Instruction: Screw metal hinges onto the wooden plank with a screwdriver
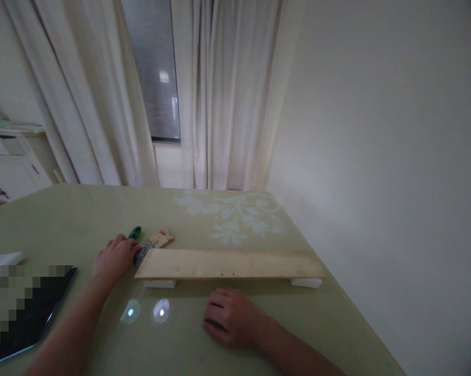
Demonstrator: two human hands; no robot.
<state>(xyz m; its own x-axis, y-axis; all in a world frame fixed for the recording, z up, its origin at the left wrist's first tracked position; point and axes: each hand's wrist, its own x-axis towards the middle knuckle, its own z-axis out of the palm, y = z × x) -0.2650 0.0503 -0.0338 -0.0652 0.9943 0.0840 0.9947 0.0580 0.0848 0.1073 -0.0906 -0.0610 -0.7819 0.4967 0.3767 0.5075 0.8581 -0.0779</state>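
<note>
A long pale wooden plank (229, 263) lies across the green table (82, 219), raised on two small white blocks (160, 284). My left hand (115, 256) rests at the plank's left end, fingers curled over a small pile of metal nails (143, 251), beside a green-handled tool (135, 232). What the fingers hold is too small to name. A small wood piece (162, 238) lies just behind the plank's left end. My right hand (229, 316) lies on the table in front of the plank, fingers curled under, with nothing visible in it.
A dark tablet (35, 310) lies at the near left, a white object (3, 258) behind it. The table's right edge runs close to a bare wall (376, 156). Curtains (227, 94) and a window are behind; a white cabinet (8, 167) stands far left.
</note>
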